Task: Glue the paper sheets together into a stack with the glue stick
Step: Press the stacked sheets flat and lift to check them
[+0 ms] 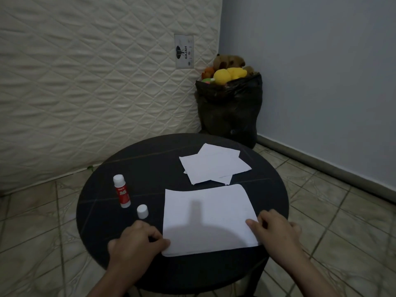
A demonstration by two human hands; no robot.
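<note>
A white paper stack [205, 215] lies flat near the front of the round black table [150, 163]. My left hand [135, 243] rests at the stack's lower left corner, fingers curled and touching its edge. My right hand [276, 228] presses on the right edge of the stack. Several loose white sheets [214, 166] lie fanned out farther back. A red and white glue stick [122, 192] stands upright at the left, and a small white cap [142, 211] stands beside it.
A quilted mattress [96, 82] leans against the wall behind the table. A black bag [229, 110] full of plush toys sits in the corner. Tiled floor surrounds the table.
</note>
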